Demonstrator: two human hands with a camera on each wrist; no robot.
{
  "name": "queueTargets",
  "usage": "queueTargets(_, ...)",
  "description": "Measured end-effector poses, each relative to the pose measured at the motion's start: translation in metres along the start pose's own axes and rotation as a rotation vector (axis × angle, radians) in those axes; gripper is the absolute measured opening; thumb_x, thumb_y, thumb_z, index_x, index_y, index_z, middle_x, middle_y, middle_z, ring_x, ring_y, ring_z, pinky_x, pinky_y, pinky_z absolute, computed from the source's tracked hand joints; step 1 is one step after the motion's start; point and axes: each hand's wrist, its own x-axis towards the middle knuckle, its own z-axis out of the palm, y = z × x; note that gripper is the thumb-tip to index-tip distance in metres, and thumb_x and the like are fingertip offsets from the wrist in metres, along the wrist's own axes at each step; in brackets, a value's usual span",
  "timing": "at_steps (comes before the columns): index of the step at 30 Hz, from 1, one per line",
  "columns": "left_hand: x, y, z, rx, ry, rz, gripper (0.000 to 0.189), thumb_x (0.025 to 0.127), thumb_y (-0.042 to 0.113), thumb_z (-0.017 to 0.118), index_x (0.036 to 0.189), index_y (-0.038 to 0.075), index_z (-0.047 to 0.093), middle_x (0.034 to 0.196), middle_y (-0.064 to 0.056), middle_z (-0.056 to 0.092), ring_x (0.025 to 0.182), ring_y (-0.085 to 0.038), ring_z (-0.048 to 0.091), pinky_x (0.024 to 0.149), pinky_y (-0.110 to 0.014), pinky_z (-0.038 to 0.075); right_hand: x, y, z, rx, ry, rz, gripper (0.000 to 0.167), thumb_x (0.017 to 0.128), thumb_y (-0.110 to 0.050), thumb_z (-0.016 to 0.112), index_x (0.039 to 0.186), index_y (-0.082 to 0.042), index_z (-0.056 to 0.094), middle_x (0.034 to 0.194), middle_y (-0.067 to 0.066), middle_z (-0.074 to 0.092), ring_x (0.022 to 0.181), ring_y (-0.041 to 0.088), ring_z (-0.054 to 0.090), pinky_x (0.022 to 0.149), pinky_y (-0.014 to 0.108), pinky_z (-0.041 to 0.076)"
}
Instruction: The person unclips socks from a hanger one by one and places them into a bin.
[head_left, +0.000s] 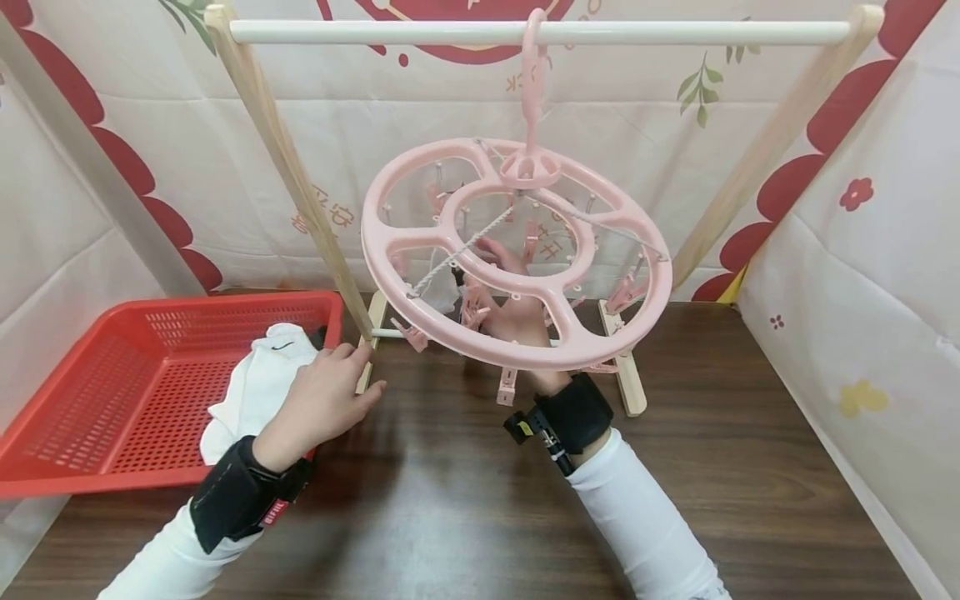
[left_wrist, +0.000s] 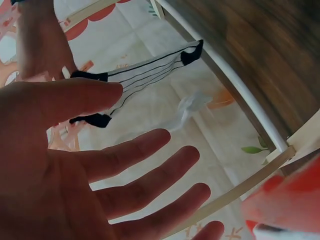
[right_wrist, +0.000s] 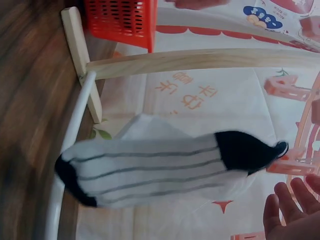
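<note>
My left hand is over the right rim of the red basket, beside the stand's wooden leg, its fingers spread and holding nothing. A pink round clip hanger hangs by its hook from a white bar. My right hand reaches beneath its ring, partly hidden by it. In the right wrist view, a white sock with dark stripes and black toe and heel ends hangs from a pink clip. The fingers of my right hand are loosely bent next to that clip, apart from the sock.
White socks lie in the basket's right side. Several pink clips dangle round the hanger. The wooden stand has slanted legs and feet on the brown table. Printed cloth encloses the back and sides.
</note>
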Motion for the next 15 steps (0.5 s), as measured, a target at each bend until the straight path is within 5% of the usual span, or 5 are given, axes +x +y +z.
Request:
queueTargets(2,-0.002,0.001,0.002,-0.02,-0.028,0.003,0.031,0.084,0.018,0.072,0.105,-0.002,0.061,0.078,-0.009,0.055,0.07,-0.03,0.055,0.054,-0.042,0.045,0.011,-0.045,0.013,-0.069,-0.005,0.059,0.052,0.095,-0.005,0.056,0.142,0.004,0.035,0.137,0.019,0.046,0.124,0.028,0.044,0.096,0.028,0.038)
queueTargets(5,-0.005,0.002,0.004,-0.059,-0.07,-0.001,0.025,0.084,0.018,0.072,0.097,0.001,0.058,0.071,-0.004,0.049,0.061,-0.021,0.049,0.05,-0.035,0.04,0.014,-0.071,0.019,-0.043,-0.045,0.14,0.052,0.095,0.006,0.05,0.142,0.009,0.029,0.139,0.024,0.041,0.125,0.031,0.043,0.09,0.023,0.041)
queueTargets(11,-0.007,0.004,0.005,-0.114,-0.112,-0.022,0.024,0.086,0.019,0.072,0.096,0.003,0.057,0.069,-0.002,0.047,0.056,-0.016,0.044,0.049,-0.031,0.036,0.023,-0.061,0.022,-0.041,-0.032,0.163,0.055,0.093,0.001,0.056,0.141,0.006,0.03,0.137,0.021,0.045,0.12,0.029,0.046,0.078,0.021,0.044)
queueTargets(15,-0.006,0.006,0.006,-0.123,-0.129,-0.028,0.025,0.086,0.02,0.071,0.098,0.003,0.057,0.07,-0.002,0.048,0.057,-0.017,0.045,0.05,-0.032,0.036,0.029,-0.047,0.019,-0.169,-0.051,0.145,0.053,0.094,-0.013,0.06,0.141,-0.003,0.037,0.133,0.011,0.051,0.119,0.019,0.049,0.092,0.025,0.036)
